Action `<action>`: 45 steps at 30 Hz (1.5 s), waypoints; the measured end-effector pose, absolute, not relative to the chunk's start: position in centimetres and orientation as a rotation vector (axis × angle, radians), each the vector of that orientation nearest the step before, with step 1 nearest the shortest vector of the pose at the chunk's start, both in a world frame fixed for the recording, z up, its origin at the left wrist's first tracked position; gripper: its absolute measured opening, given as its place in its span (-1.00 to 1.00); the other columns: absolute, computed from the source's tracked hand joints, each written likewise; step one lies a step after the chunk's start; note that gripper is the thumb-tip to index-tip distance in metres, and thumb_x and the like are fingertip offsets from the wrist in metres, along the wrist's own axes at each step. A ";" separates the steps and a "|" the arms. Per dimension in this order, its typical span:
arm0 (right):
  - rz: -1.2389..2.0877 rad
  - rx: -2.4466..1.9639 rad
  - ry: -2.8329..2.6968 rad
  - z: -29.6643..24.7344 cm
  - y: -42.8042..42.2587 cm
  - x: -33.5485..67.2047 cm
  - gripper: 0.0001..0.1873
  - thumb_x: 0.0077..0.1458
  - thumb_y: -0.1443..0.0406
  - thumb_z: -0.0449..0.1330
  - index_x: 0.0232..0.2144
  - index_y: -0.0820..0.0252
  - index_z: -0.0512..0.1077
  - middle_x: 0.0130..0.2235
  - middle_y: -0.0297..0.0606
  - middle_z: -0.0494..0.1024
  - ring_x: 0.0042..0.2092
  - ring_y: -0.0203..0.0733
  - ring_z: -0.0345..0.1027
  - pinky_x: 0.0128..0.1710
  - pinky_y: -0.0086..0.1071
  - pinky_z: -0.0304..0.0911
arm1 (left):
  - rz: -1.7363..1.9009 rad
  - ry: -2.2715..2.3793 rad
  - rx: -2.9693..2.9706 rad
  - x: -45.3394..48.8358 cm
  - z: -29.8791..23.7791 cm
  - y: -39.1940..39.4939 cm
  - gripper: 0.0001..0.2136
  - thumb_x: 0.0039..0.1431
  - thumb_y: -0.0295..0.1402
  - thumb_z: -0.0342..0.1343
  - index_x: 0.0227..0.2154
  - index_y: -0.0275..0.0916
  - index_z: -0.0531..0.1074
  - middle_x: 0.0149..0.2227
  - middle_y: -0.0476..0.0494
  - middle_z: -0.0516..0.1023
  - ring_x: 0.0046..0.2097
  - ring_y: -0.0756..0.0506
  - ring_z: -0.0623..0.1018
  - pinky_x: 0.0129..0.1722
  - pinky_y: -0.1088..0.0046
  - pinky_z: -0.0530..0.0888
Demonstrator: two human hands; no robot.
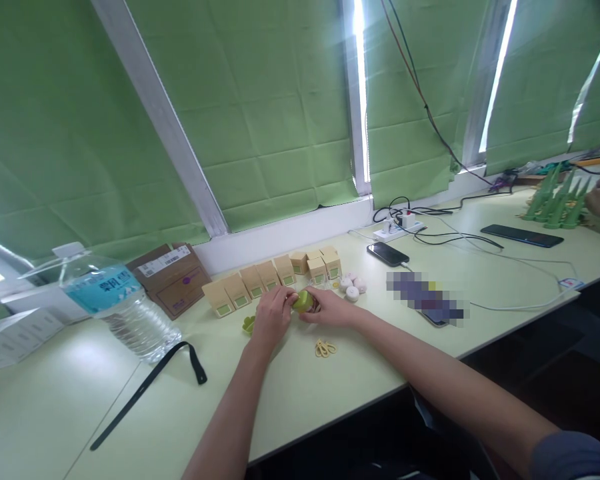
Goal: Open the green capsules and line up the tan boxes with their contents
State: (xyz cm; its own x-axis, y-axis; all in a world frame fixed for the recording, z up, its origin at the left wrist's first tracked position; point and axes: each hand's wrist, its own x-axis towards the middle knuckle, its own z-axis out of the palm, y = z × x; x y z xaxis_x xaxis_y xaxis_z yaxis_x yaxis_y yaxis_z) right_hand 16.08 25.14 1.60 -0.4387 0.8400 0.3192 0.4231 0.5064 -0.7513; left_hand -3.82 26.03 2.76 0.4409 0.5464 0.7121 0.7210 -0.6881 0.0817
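**Both hands close on a green pot**

The green pot [304,301] is small, rounded and yellow-green. It is held low over the pale table [290,393], just in front of a row of tan boxes [260,279]. The left hand [273,315] pinches one side with curled fingers. The right hand [330,308] grasps the other side, its back turned up. Both forearms stretch forward and converge on the pot.

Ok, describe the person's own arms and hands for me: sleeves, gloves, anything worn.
The left hand and the right hand are bare: no gloves, no watch showing. The left forearm is uncovered down to the frame edge. The right arm is uncovered past the elbow, where a grey-blue sleeve begins.
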 end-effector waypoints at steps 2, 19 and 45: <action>0.786 -1.017 -2.058 1.5 25.2 16.1 -0.69 0.04 0.12 0.27 -0.24 0.11 0.31 -0.36 -0.37 0.45 -0.36 -0.20 0.31 -0.38 -0.38 0.11 | -1.084 -1.100 -2.458 -3.8 2.8 26.0 -0.84 0.38 -0.38 -0.06 -0.30 -0.20 0.39 -0.31 -0.10 0.54 -0.23 -0.12 0.50 -0.20 0.33 0.32; 0.840 -1.010 -2.085 1.4 25.4 16.1 -0.68 0.01 0.14 0.29 -0.26 0.13 0.29 -0.39 -0.39 0.47 -0.36 -0.21 0.35 -0.39 -0.39 0.14 | -1.059 -1.077 -2.530 -3.6 2.8 25.8 -0.83 0.39 -0.41 -0.12 -0.26 -0.18 0.37 -0.22 -0.14 0.55 -0.14 -0.14 0.51 -0.10 0.28 0.34; 0.740 -1.104 -2.119 1.8 25.1 16.0 -0.58 0.01 -0.02 0.29 -0.25 0.16 0.40 -0.35 -0.32 0.50 -0.32 -0.15 0.34 -0.38 -0.37 0.11 | -1.042 -1.301 -2.643 -2.7 2.8 24.8 -0.79 0.40 -0.35 -0.19 -0.27 -0.18 0.34 -0.32 -0.14 0.50 -0.27 -0.16 0.45 -0.22 0.28 0.36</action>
State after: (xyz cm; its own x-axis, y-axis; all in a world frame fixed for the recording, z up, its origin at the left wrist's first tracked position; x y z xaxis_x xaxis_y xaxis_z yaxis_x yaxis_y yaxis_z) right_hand 16.04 25.15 1.79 -0.4511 0.8504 0.2708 0.4973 0.4914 -0.7150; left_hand -2.69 24.79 2.79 0.4311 0.6986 0.5711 0.7098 -0.6533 0.2633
